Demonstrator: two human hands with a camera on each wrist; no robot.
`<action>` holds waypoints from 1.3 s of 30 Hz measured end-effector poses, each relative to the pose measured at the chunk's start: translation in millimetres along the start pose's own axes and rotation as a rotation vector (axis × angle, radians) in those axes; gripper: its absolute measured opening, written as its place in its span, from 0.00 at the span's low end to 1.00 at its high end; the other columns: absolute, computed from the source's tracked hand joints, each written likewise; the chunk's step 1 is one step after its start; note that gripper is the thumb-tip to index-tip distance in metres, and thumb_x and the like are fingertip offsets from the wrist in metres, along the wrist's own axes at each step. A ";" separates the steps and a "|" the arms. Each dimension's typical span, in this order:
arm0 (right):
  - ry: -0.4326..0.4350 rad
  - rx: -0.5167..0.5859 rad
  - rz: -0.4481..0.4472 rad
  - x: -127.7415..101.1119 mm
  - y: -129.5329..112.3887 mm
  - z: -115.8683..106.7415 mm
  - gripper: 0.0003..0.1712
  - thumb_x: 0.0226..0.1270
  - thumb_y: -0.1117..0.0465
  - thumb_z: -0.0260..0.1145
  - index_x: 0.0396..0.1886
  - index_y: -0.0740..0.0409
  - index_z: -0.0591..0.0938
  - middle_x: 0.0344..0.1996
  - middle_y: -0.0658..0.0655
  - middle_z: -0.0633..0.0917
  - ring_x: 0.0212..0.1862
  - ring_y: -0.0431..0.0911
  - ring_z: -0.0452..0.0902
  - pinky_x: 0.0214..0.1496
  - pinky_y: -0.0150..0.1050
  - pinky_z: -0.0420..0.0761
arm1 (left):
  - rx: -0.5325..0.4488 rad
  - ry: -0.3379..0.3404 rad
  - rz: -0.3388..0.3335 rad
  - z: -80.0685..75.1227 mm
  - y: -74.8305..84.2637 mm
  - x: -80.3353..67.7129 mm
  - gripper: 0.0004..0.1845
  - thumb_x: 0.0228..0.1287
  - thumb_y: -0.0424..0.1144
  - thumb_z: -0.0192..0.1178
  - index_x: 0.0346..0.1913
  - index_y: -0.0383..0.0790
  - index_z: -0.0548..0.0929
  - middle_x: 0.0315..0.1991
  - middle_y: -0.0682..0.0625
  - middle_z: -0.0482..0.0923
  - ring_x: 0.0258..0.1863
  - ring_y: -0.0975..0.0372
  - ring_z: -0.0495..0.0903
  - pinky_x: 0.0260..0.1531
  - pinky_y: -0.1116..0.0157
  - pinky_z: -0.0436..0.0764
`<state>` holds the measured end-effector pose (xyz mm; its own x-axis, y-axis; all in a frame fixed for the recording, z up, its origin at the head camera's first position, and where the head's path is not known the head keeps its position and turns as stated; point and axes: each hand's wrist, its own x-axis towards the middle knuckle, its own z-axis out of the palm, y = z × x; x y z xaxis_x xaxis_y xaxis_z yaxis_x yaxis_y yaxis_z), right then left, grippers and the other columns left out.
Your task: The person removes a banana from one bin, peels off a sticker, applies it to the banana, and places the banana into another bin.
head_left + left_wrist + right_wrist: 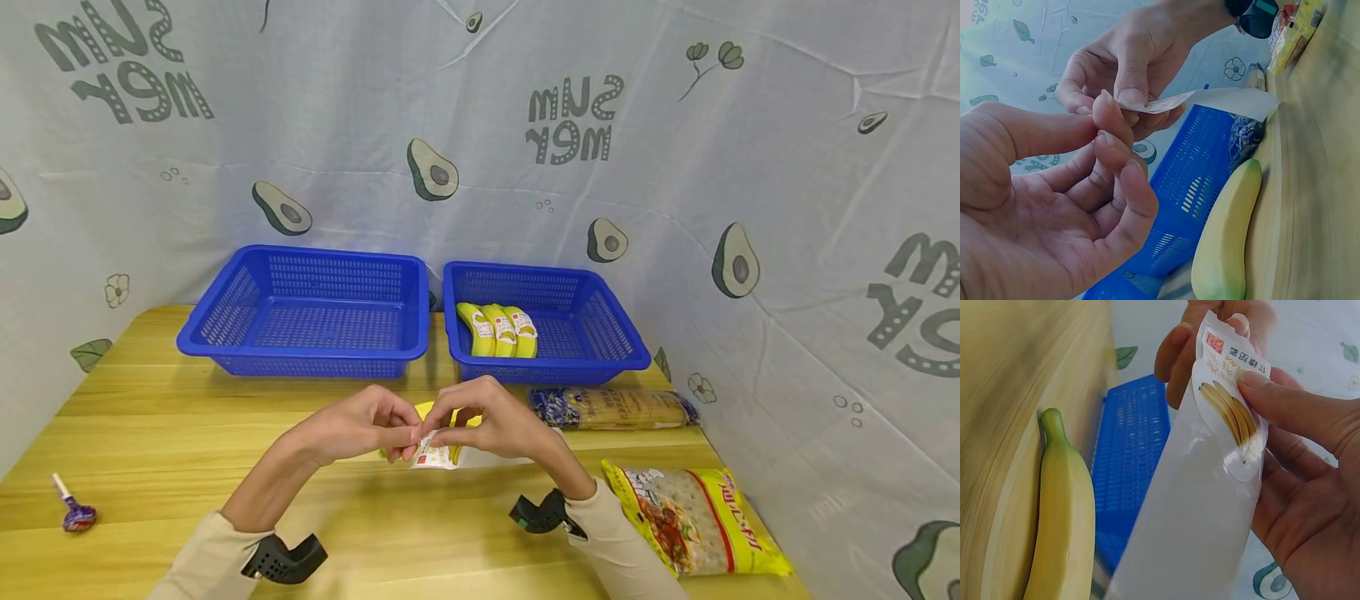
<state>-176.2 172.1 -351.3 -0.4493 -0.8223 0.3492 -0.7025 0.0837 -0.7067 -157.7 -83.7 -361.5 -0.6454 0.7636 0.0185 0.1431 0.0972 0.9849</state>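
Observation:
My left hand [352, 429] and right hand [491, 421] meet over the middle of the table. Between them is a banana label strip [1185, 506], white and glossy, with a sticker printed with bananas and a red mark at one end. The right thumb and fingers pinch the strip at that printed sticker [1229, 419]. At its tip, the left thumb and forefinger pinch the edge, the other fingers curled beside. Its plain tail hangs free in the left wrist view. A loose yellow banana [1225, 231] with a green stem lies on the table below the hands, mostly hidden in the head view.
Two blue baskets stand at the back; the right one [630, 363] holds labelled bananas [504, 329], the left one [300, 364] nothing visible. A noodle pack [615, 408] and a yellow food bag [697, 521] lie right. A lollipop [78, 515] lies far left.

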 end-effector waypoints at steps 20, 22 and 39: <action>-0.077 0.002 0.172 -0.4 -1.0 -8.0 0.02 0.71 0.70 0.75 0.40 0.60 0.90 0.38 0.54 0.90 0.38 0.36 0.87 0.42 0.37 0.92 | 0.042 0.062 -0.032 1.2 0.4 1.1 0.09 0.78 0.30 0.59 0.41 0.25 0.85 0.27 0.50 0.81 0.26 0.63 0.76 0.32 0.68 0.78; -0.094 -0.005 0.179 -0.9 1.1 -9.3 0.03 0.71 0.70 0.75 0.40 0.61 0.90 0.38 0.54 0.90 0.38 0.36 0.86 0.42 0.37 0.91 | 0.044 0.067 -0.036 1.9 -0.6 1.9 0.09 0.78 0.29 0.60 0.41 0.24 0.85 0.27 0.51 0.81 0.25 0.63 0.76 0.32 0.69 0.78; -0.212 0.021 0.132 -6.1 17.8 -17.7 0.03 0.78 0.67 0.70 0.42 0.64 0.86 0.50 0.65 0.87 0.53 0.43 0.84 0.57 0.40 0.89 | 0.183 0.131 -0.106 9.3 -10.5 6.9 0.08 0.72 0.27 0.62 0.34 0.26 0.86 0.23 0.47 0.81 0.21 0.65 0.69 0.23 0.72 0.67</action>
<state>-195.8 188.6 -355.1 -0.4090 -0.9049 0.1177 -0.6326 0.1882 -0.7513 -156.7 -73.6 -373.3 -0.7540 0.6550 -0.0492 0.1952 0.2949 0.9354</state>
